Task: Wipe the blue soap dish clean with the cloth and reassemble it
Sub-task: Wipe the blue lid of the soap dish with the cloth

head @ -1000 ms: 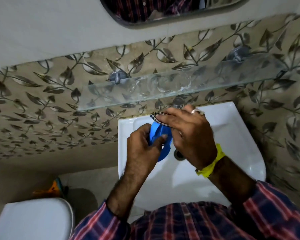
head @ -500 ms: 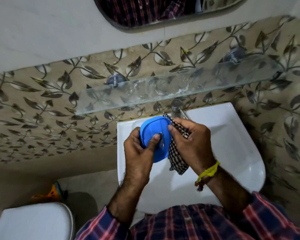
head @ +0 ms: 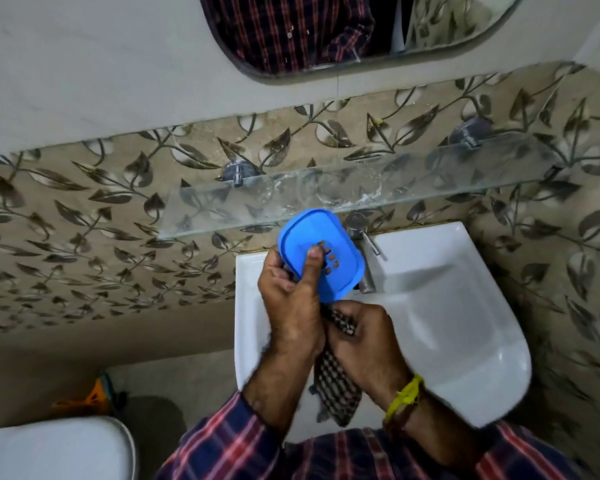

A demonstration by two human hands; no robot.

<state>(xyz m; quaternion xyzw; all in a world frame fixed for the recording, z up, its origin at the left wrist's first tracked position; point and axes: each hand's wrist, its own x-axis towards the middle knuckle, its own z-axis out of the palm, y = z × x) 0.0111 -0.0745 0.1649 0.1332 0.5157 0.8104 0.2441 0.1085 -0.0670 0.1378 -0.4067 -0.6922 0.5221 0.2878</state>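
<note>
You are standing over the white sink (head: 471, 327), which takes up the lower right of your view and gives you a broad open basin to work above. At twelve o'clock the glass shelf (head: 413, 181) overhangs its back edge, so keep your lifts low (its front edge sits just above the dish). The tap (head: 362, 251) stands at one o'clock, just beside the dish's right rim, which leaves little room to swing that way. The blue soap dish (head: 314, 247), held up over the sink's back left corner, looks like light, stiff plastic and may be slick if wet. Your left hand (head: 291, 303) has its grip clamped on the lower edge, thumb across the drain holes; that rim is the safe hold. Your right hand (head: 364, 337) is clenched around the checked cloth (head: 336, 389), soft and limp, hanging below at six o'clock.
</note>
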